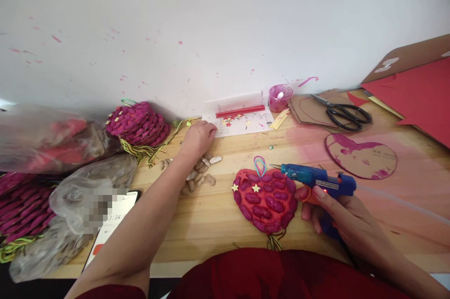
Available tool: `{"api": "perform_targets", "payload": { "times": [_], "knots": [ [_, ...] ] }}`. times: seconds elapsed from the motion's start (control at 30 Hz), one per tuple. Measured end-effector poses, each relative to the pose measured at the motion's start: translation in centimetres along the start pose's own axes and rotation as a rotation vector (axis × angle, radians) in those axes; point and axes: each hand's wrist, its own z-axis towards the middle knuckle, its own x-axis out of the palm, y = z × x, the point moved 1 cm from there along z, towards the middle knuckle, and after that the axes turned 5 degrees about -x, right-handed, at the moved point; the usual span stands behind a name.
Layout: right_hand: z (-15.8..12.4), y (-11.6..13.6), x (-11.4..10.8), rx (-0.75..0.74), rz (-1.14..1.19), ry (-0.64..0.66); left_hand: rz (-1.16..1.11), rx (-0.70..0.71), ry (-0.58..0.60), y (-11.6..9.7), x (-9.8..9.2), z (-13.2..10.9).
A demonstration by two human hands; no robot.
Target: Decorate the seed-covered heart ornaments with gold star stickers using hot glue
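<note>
Here, flat on the tabletop [204, 224], one red heart [264, 199] covered in purple-painted peanuts, near the front edge and close to the body, with two yellow stars [256, 188] and one red star [242, 176] toward its upper left, one purple-and-blue cord loop [260, 167] at the top and one tassel [276, 241] at the bottom. Just beside its right lobe, one blue glue gun [298, 175] in the right hand [333, 212], fingers wrapped firmly around the handle with one at the orange trigger, nozzle pointing left toward the loop. Farther off, left hand [199, 137] reaching to the edge of one white sheet [253, 129], fingers curled in and mostly closed; impossible to tell what, if anything, between them. On the sheet, one red strip [240, 111] and a scatter of small stars [229, 124], too tiny to count. Under and beside the left forearm, a loose pile of plain peanuts [200, 177], partly hidden. Beyond, one purple-stained cup [279, 97], one yellow strip [280, 119], one pair of black-handled scissors [346, 116] on cardboard [307, 110], one cardboard heart [362, 156] smeared purple. Far left, two stacks of finished hearts [140, 123], layers hard to count, two plastic bags [77, 200] and one phone [114, 224], partly behind the forearm.
</note>
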Motion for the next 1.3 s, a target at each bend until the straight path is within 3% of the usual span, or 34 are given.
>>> {"api": "perform_targets", "payload": {
  "times": [0.2, 0.4, 0.63, 0.77, 1.03, 1.3],
  "knots": [
    [0.1, 0.2, 0.1, 0.005, 0.015, 0.009, -0.108, -0.055, -0.044, 0.7, 0.3, 0.1],
    [0.1, 0.0, 0.1, 0.007, 0.041, 0.017, -0.141, -0.017, -0.056, 0.0, 0.5, -0.1],
    [0.1, 0.6, 0.2, 0.006, 0.026, 0.014, -0.153, -0.042, -0.079, 0.3, -0.5, -0.3],
    [0.1, 0.2, 0.0, -0.008, 0.032, 0.032, -0.114, -0.063, -0.066, 1.0, -0.8, -0.4],
    [0.1, 0.0, -0.1, -0.014, 0.02, 0.042, 0.078, 0.082, 0.053, -0.1, -0.4, 0.0],
    [0.1, 0.2, -0.1, 0.002, 0.024, 0.038, 0.097, 0.025, 0.065, -0.5, -0.4, 0.1]
  ]
}}
